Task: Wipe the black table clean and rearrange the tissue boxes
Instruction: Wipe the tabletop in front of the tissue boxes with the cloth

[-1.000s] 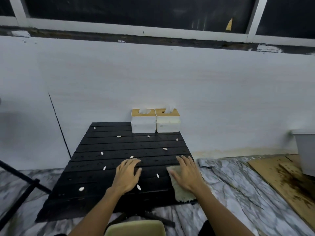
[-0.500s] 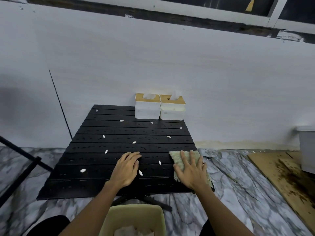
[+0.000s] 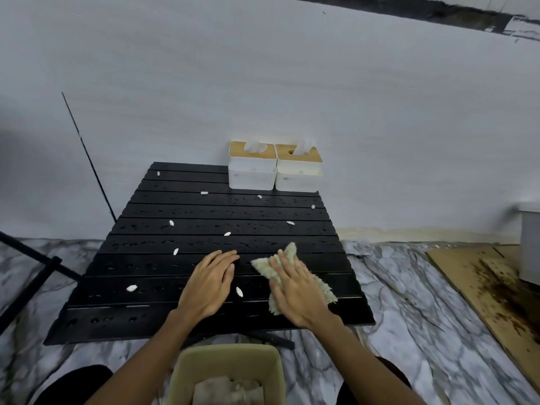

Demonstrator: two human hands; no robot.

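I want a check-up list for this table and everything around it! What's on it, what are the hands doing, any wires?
Surface: black slatted table, wet spots and scattered white bits across it.
Job's things: green cloth on the near right part; two tissue boxes side by side at the far edge by the wall.
Clutter: the white bits only.
Hands: left hand flat on the table, empty; right hand pressed flat on the cloth.
Cables: a thin dark line on the wall, cannot tell what it is.
Surroundings: marble-patterned floor, green bin below, stained board right.
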